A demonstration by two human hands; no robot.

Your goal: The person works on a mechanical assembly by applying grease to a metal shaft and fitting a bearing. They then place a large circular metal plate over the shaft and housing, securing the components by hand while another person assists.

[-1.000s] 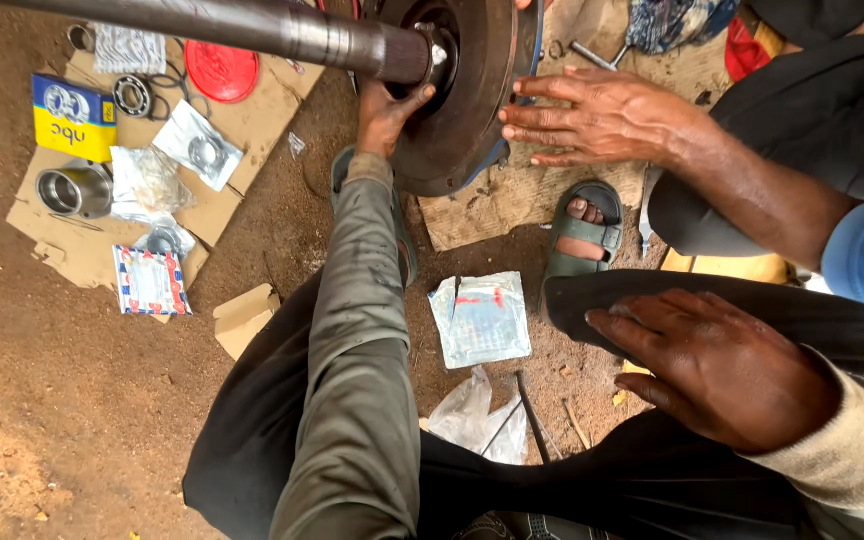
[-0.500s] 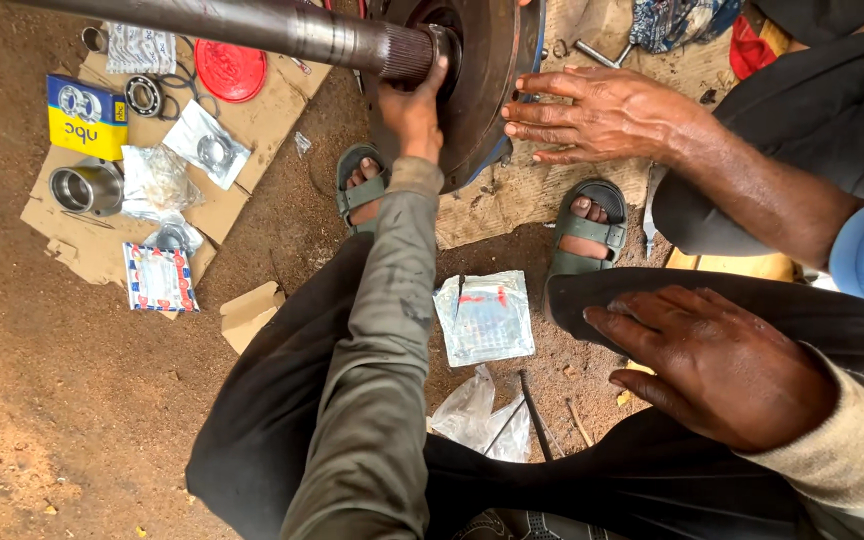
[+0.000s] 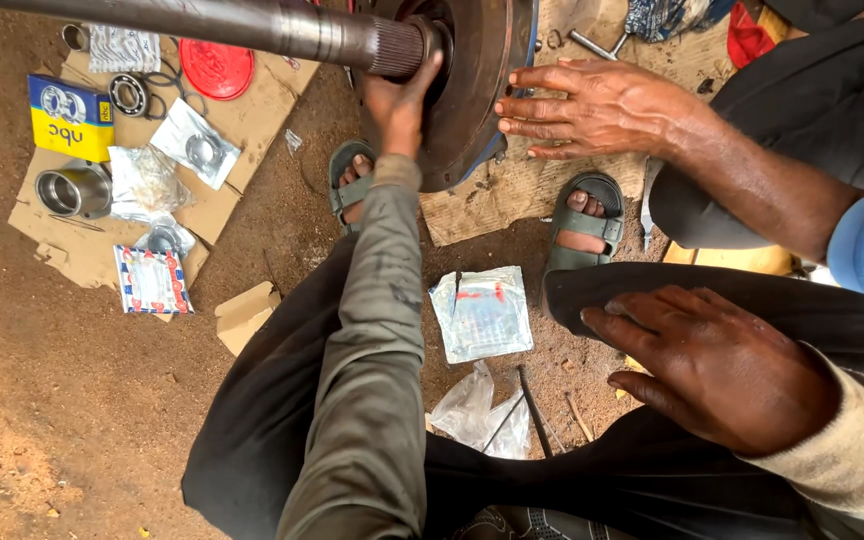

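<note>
Up at the hub end of the axle shaft (image 3: 252,28), the left hand (image 3: 397,100) is reaching out on a grimy olive sleeve, fingers curled up against the spot where the splined shaft tip meets the centre of the round rusty hub (image 3: 477,80). Can't tell if it's actually pinching anything in there, the fingertips are hidden against the metal. The right hand (image 3: 722,375) is doing nothing much, just lying flat and loosely spread, palm down, on the dark trouser leg near the knee.

Just right of the left hand, another person's hand (image 3: 592,105) is pressed open against the face of the hub, fingers splayed (different sleeve, blue, coming in from the right edge). That hub stands on edge on a scrap of cardboard (image 3: 512,195), with two feet in green sandals (image 3: 582,220) just below it.

Between the two hands, on the dirt, sits a clear plastic packet (image 3: 482,312), and closer to the body a crumpled plastic bag (image 3: 477,410).

Well off to the left of the left hand there's a bigger sheet of cardboard with parts laid out on it: a yellow-and-blue box (image 3: 72,118), a shiny metal sleeve (image 3: 70,190), a bearing ring (image 3: 130,95), a red round lid (image 3: 216,68), and a few bagged parts (image 3: 194,145).
</note>
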